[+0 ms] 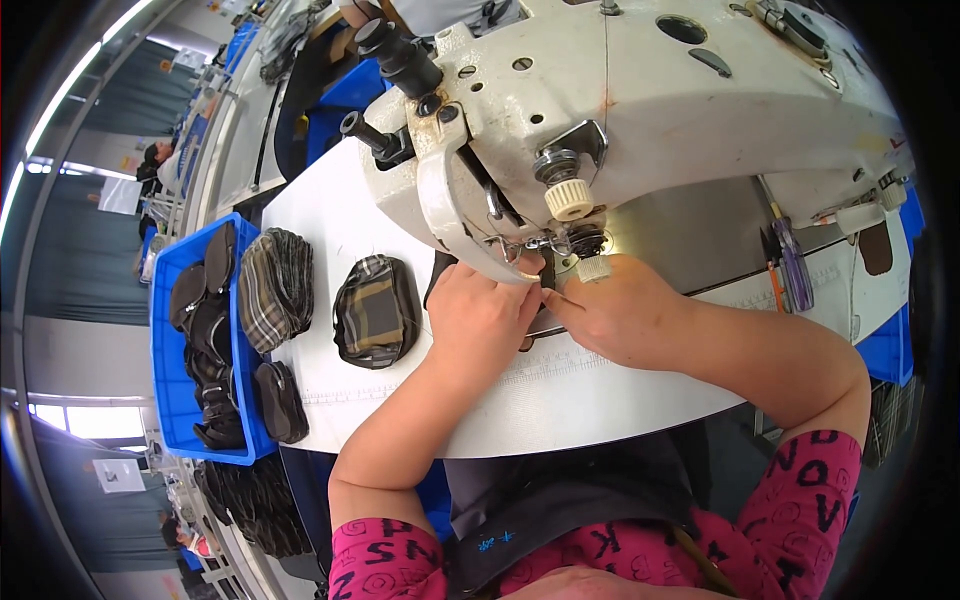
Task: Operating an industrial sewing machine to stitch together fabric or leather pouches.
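Note:
Under the head of a white sewing machine [520, 110], both my hands are close together at the needle area. A dark fabric piece [438, 268] shows at the edge of my left hand [482, 312], whose fingers are closed on it, their tips partly behind the machine's curved white lever. From the other side my right hand [618, 312] meets it, thumb and forefinger pinched at the same dark piece; its other fingers are curled under and hidden by the machine's parts. Most of the fabric lies hidden beneath the hands.
Left of my hands lie a plaid fabric piece [375, 312], a plaid stack [276, 290] and a dark pouch-like piece [281, 402]. A blue bin [165, 350] holds several dark pieces. Right of the machine bed are a purple-handled screwdriver [794, 265] and an orange-handled tool [775, 280].

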Tool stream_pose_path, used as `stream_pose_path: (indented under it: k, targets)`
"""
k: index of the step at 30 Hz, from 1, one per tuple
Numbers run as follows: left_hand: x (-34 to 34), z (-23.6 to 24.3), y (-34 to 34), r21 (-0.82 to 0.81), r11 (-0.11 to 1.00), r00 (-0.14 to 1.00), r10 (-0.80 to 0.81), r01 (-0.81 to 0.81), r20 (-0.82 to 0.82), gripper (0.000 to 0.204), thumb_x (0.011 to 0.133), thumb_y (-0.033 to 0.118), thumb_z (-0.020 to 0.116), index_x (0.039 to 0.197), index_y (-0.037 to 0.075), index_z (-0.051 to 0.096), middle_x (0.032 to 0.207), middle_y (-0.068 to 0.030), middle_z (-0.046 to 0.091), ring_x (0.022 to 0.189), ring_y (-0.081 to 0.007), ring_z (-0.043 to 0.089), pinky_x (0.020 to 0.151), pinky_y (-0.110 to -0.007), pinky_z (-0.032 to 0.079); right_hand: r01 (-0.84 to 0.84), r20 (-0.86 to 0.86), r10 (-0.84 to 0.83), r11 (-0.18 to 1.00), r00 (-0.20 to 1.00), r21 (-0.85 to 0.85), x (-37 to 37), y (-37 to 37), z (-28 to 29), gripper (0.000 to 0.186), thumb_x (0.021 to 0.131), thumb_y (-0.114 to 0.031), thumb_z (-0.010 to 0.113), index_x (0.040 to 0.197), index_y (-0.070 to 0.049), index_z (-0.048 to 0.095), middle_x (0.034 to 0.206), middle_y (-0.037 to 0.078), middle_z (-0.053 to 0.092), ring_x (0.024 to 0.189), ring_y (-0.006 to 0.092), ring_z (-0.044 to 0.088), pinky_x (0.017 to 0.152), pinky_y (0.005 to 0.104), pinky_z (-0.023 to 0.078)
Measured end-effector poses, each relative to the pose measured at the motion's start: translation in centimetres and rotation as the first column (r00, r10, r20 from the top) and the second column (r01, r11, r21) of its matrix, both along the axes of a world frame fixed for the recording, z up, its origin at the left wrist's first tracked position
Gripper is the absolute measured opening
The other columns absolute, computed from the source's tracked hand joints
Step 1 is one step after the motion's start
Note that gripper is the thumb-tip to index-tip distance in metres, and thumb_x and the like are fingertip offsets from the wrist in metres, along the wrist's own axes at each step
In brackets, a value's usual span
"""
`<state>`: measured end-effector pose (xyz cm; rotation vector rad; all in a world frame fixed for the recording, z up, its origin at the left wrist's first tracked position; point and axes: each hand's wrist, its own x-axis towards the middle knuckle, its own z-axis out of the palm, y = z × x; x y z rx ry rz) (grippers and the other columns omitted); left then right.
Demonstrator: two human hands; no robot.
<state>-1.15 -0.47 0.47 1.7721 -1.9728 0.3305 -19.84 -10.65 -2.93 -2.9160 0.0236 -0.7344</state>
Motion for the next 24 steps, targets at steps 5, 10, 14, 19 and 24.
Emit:
stream_pose_path:
  k: [5,10,14,19,24]
  targets:
    - [1.0,0.2,-0.4,-0.028,0.992,0.992,-0.125,0.125,0.017,0.012,0.081,0.011,0.080,0.091,0.009,0.073,0.084,-0.0044,0.070,0.081,-0.0287,0.065,0.073,-0.042,0.050,0.000,-0.034,-0.002,0.999,0.999,-0.045,0.0,0.0,0.0,0.030,0.082,-0.013,0.068,0.109,-0.001,0.074,0.084,0.003,0.066,0.079,0.0200,0.065,0.069,0.0354,0.051]
    - [1.2,0.1,0.1,0.191,0.967,0.976,-0.138,0.169,-0.168,0.011,0.083,0.010,0.079,0.093,0.006,0.076,0.081,-0.0063,0.072,0.083,-0.0295,0.066,0.075,-0.042,0.051,0.020,-0.044,-0.021,0.999,0.999,-0.031,-0.2,0.2,0.4,0.028,0.080,-0.013,0.068,0.106,-0.002,0.074,0.082,0.003,0.065,0.078,0.0202,0.065,0.068,0.0358,0.051]
    - [0.9,0.0,0.4,0.257,0.959,0.962,-0.048,0.120,-0.271,0.013,0.082,0.008,0.079,0.094,0.003,0.077,0.084,-0.0093,0.073,0.083,-0.0298,0.068,0.073,-0.040,0.055,0.031,-0.072,-0.032,0.999,0.997,-0.010,-0.3,0.1,0.6,0.024,0.079,-0.013,0.069,0.101,-0.003,0.072,0.082,0.003,0.064,0.078,0.0205,0.065,0.068,0.0362,0.051]
    - [-0.1,-0.5,0.5,0.273,0.957,0.946,-0.003,0.097,-0.324,0.015,0.082,0.008,0.078,0.096,0.003,0.077,0.083,-0.0108,0.073,0.074,-0.0288,0.069,0.065,-0.038,0.056,0.028,-0.133,-0.027,1.000,0.991,0.003,-0.7,-0.1,0.9,0.020,0.079,-0.013,0.068,0.097,-0.005,0.070,0.082,0.002,0.064,0.078,0.0206,0.066,0.068,0.0362,0.052]
    - [-0.3,0.0,0.8,0.296,0.950,0.925,0.024,0.097,-0.379,0.014,0.082,0.007,0.078,0.095,0.003,0.077,0.082,-0.0106,0.070,0.067,-0.0282,0.069,0.062,-0.036,0.055,0.028,-0.157,-0.031,0.999,0.987,-0.019,-0.8,0.3,1.0,0.020,0.079,-0.012,0.068,0.097,-0.005,0.070,0.082,0.003,0.064,0.077,0.0205,0.066,0.068,0.0361,0.052]
